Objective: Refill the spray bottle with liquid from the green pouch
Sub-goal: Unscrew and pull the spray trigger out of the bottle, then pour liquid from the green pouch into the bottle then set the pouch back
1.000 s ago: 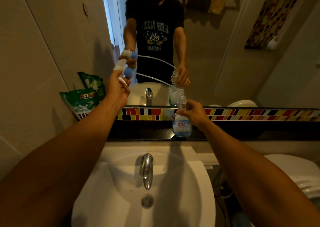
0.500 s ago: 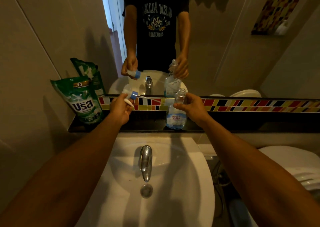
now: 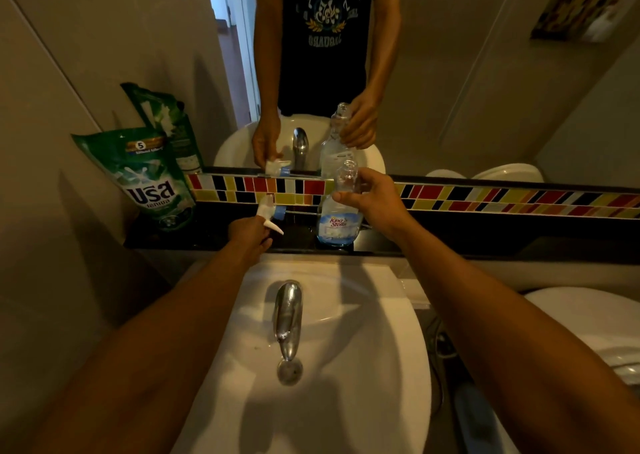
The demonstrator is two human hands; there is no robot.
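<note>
Clear plastic spray bottle [image 3: 338,211] stands upright on the dark ledge [image 3: 485,242] behind the sink [image 3: 363,315], neck open, a little liquid at the base. Right hand [image 3: 375,199] holds it at the shoulder, fingers curled round the neck. Left hand [image 3: 251,233] grips the white spray head [image 3: 272,211], blue collar and thin dip tube pointing right along the ledge, low, at or just above the surface; contact cannot be told. Green pouch [image 3: 152,179] leans against the left wall at the far end of the ledge, untouched, apart from both hands.

Step in hand, as judged: parking the spray head so the left hand is free for the pouch. Do it well by laying the head flat, tube away from the bottle so it cannot tip it, and away from the sink edge. Keep the right hand steady on the neck; the bottle is light and nearly empty, likely to topple.

Against the earlier frames: a second ago the head was raised near the mirror [image 3: 450,72], tube arcing toward the bottle; half a second ago lower; now down at ledge level. Bottle and pouch unmoved; right grip unchanged.
</note>
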